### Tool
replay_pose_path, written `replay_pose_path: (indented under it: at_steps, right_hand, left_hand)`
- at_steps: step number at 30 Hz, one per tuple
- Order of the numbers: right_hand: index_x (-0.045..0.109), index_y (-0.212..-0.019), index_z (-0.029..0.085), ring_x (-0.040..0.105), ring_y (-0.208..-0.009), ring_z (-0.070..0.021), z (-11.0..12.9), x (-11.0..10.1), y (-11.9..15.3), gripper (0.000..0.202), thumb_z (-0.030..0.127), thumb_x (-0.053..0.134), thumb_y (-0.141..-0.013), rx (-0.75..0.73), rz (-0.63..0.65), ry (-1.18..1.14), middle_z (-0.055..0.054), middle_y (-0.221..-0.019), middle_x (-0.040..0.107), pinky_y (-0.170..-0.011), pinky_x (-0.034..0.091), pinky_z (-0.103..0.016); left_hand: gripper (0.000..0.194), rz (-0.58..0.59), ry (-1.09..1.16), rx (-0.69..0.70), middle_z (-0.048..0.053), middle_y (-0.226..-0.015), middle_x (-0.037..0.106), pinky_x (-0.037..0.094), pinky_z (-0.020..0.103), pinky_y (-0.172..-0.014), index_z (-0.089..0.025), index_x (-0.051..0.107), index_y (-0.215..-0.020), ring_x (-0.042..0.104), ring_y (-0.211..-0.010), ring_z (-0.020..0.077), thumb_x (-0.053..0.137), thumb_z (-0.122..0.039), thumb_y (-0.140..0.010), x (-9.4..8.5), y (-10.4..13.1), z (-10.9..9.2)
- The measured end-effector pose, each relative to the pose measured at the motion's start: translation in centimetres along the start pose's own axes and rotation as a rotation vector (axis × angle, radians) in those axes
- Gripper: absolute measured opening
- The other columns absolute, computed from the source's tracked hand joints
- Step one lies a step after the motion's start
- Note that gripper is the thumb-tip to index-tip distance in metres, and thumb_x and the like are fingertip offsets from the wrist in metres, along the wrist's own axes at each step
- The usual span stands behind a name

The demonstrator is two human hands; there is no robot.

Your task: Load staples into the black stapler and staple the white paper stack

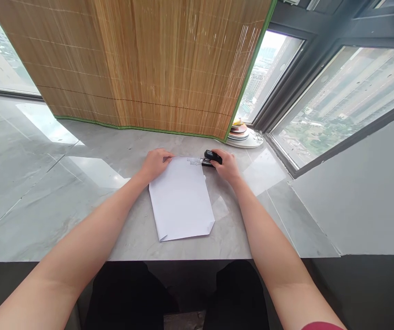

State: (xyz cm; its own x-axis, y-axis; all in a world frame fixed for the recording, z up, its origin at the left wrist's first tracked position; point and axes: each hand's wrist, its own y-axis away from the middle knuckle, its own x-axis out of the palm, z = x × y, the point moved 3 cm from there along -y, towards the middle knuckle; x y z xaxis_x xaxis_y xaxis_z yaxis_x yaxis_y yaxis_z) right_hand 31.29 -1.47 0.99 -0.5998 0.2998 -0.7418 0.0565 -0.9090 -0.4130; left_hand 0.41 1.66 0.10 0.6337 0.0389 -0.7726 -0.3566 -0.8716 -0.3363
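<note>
White paper [183,201] lies on the grey marble-patterned counter, its lower corners folded in. My left hand [155,164] is closed on the paper's far left corner, fingers and thumb at its top edge. A black stapler [212,156] is gripped in my right hand [227,166] at the far right corner. The stapler's front end meets the paper's edge there; whether the sheet lies between its jaws I cannot tell. Beside the stapler's nose, small grey marks [194,161] that look like several staples show on the paper.
A bamboo blind [169,68] with green edging hangs down to the counter [90,220] behind the paper. Stacked plates [245,138] stand at the back right by the window frame [286,160]. A white wall panel [358,192] bounds the right side.
</note>
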Motion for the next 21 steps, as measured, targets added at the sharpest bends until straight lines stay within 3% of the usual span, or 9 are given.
replay_pose_path:
  at_steps: [7,12,16,21]
  right_hand:
    - [0.075,-0.124,0.026,0.070,-0.118,-0.0339,1.0,-0.2,0.5,0.041,0.022,0.064,-0.085,-0.136,0.080,-0.116,-0.007,-0.121,0.079,-0.113,0.048,-0.056]
    - [0.072,-0.138,0.027,0.069,-0.119,-0.0325,2.4,0.4,0.8,0.045,0.024,0.060,-0.094,-0.204,0.113,-0.115,-0.008,-0.123,0.077,-0.110,0.050,-0.051]
    - [0.071,-0.143,0.025,0.069,-0.114,-0.0328,3.4,1.1,0.8,0.047,0.024,0.057,-0.098,-0.232,0.140,-0.055,-0.010,-0.118,0.076,-0.106,0.050,-0.050]
    - [0.070,-0.144,0.027,0.068,-0.112,-0.0320,3.8,1.5,0.8,0.048,0.023,0.055,-0.099,-0.214,0.140,-0.014,-0.010,-0.116,0.075,-0.104,0.050,-0.047]
  left_hand:
    - [0.030,-0.007,-0.068,0.025,0.008,-0.113,0.079,0.054,0.053,-0.104,-0.027,0.084,-0.114,0.067,-0.114,0.0319,0.060,-0.026,-0.097,0.1,0.0,-0.2]
    - [0.023,-0.108,-0.118,0.204,0.010,-0.144,0.067,0.045,0.056,-0.117,-0.026,0.083,-0.110,0.058,-0.134,0.0323,0.063,-0.025,-0.099,0.0,0.2,-1.9]
    - [0.029,0.118,-0.145,0.425,0.008,-0.147,0.067,0.040,0.054,-0.124,-0.029,0.082,-0.118,0.056,-0.141,0.0298,0.057,-0.034,-0.106,1.3,0.8,-3.6]
    - [0.043,0.282,-0.179,0.383,0.009,-0.163,0.056,0.028,0.062,-0.131,-0.035,0.072,-0.145,0.048,-0.152,0.0352,0.059,-0.047,-0.106,2.4,1.1,-3.6]
